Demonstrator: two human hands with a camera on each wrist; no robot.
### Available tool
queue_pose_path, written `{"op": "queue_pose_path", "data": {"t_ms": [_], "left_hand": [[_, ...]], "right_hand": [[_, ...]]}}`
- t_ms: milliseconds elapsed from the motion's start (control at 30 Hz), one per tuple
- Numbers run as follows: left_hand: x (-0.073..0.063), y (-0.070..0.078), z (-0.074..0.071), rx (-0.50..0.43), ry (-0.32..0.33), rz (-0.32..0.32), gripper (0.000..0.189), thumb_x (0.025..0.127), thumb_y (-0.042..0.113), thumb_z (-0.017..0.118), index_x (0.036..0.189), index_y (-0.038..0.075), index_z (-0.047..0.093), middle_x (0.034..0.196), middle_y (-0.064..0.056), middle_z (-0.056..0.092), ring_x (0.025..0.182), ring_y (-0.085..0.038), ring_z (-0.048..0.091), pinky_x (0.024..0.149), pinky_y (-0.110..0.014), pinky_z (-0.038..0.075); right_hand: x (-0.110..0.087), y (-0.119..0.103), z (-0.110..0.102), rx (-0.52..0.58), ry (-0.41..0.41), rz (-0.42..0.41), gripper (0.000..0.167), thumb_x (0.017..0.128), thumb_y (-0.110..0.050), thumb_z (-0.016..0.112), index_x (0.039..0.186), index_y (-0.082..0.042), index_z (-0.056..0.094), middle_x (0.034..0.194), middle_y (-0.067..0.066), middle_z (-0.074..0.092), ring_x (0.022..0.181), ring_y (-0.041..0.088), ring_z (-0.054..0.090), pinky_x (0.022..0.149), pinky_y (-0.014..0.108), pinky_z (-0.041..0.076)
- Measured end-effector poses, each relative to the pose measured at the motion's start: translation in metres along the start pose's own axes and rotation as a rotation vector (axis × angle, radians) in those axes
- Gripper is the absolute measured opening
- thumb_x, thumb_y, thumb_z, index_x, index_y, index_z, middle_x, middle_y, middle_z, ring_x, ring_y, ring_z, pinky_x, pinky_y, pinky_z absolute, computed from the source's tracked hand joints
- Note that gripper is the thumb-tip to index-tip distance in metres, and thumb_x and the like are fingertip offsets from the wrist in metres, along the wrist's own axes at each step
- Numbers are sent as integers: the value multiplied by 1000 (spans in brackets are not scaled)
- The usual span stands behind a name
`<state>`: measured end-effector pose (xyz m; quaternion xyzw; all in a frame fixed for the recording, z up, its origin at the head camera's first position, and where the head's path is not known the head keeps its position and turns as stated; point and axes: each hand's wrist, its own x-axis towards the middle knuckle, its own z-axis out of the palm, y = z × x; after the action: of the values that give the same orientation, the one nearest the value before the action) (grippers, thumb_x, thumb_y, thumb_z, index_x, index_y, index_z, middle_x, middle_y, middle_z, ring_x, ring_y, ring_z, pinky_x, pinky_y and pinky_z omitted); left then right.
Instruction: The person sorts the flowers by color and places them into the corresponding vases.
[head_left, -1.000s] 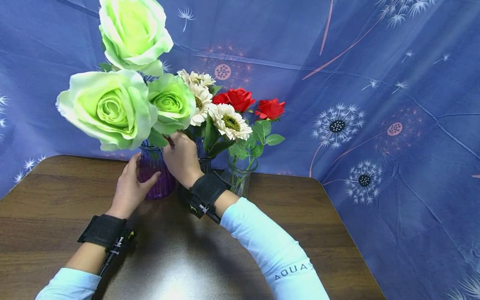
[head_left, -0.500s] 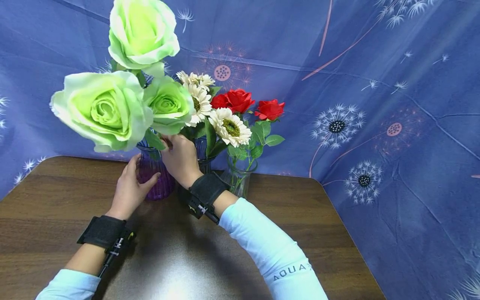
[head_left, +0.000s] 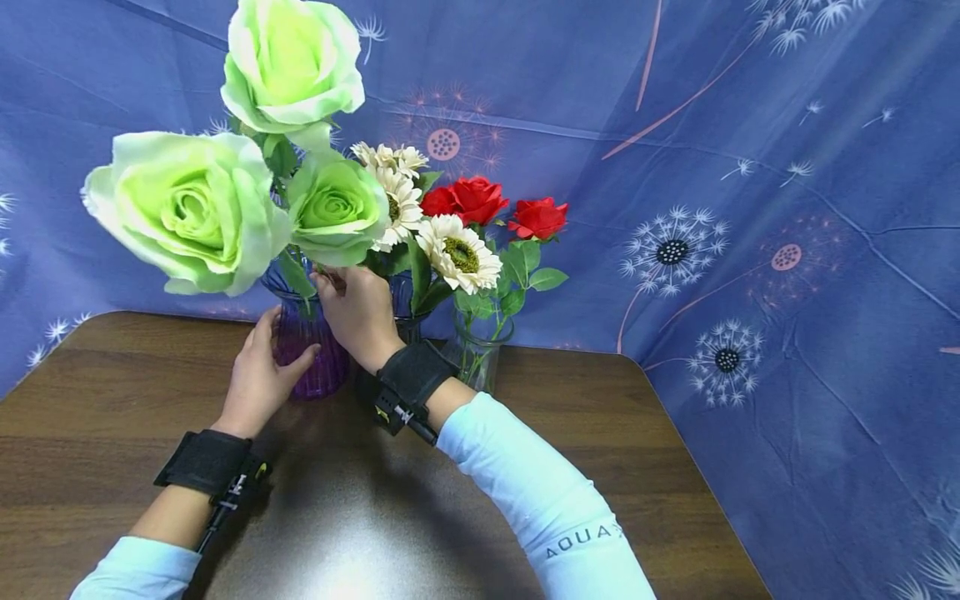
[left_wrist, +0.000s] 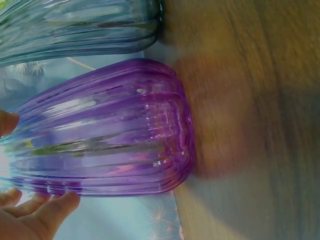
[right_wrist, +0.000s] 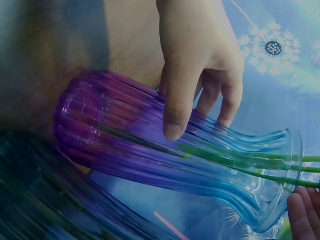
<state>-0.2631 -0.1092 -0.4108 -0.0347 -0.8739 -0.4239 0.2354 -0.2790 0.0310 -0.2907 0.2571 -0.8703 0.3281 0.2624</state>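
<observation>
My left hand holds a ribbed glass vase, purple at the base and blue toward its flared mouth. In the right wrist view, the thumb lies on the near side of this vase and the other fingers on its far side. Green stems run inside it and out past the rim. Three large pale-green roses, including a big left one, a top one and a smaller one, rise above. My right hand, with curled fingers, pinches a stem at the mouth; its fingertips are partly hidden.
Right of the purple vase, a dark glass vase holds cream daisy-like flowers. Beyond it stands a clear glass vase with red roses. All stand near the back edge of the wooden table, before a blue dandelion-print cloth.
The big left rose has swung further left, while the top rose has shifted right, so the green heads are spread wider. My right hand has moved slightly left; the left hand stays put.
</observation>
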Motion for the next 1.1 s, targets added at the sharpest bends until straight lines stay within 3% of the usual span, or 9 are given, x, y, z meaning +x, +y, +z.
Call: {"op": "queue_pose_path", "data": {"t_ms": [167,233,367,600,700,967,1100], "left_hand": [[0,-1,0,-3,-5,-3,77,86,25,66,143,-4,24,129,-37,42,113,-51,48,86,-62,42],[1,-1,0,-5,-12,-9,77,87,26,66,144,-4,23,132,-37,40,116,-52,45,89,-63,41],[1,-1,0,-7,-19,-14,77,87,26,66,144,-3,23,134,-36,39,119,-53,44,92,-65,39],[2,-4,2,-18,-34,-22,77,87,29,65,144,-2,23,135,-35,39,119,-51,44,92,-64,38],[4,-5,2,-25,-52,-38,78,88,32,63,145,-1,21,136,-34,39,120,-51,43,93,-64,38],[2,-9,5,-22,-61,-38,79,88,31,64,145,-1,21,135,-35,39,122,-51,41,94,-64,36],[1,-12,4,-5,-81,-51,81,89,33,63,146,-2,19,139,-35,34,125,-52,37,97,-65,33]], "right_hand": [[0,2,0,-4,1,-12,8,83,-4,61,78,-7,67,56,2,50,53,12,48,50,17,34],[-1,2,0,1,13,-14,9,81,-3,62,82,-9,69,57,1,55,54,11,50,52,17,37],[-4,3,2,-8,26,2,9,86,-11,63,79,-8,69,71,1,70,64,8,63,60,15,47],[-18,6,0,115,72,75,24,90,-17,61,110,-5,68,96,5,71,83,12,68,72,8,48],[-27,9,-4,166,100,51,25,91,-16,60,112,-5,67,98,6,70,84,12,68,74,8,48],[-76,28,-14,265,92,-76,17,87,-7,63,101,1,69,88,10,70,78,16,67,73,9,50],[-102,44,-27,276,117,-82,12,85,-4,65,94,1,70,85,10,70,74,17,66,69,15,54]]}}
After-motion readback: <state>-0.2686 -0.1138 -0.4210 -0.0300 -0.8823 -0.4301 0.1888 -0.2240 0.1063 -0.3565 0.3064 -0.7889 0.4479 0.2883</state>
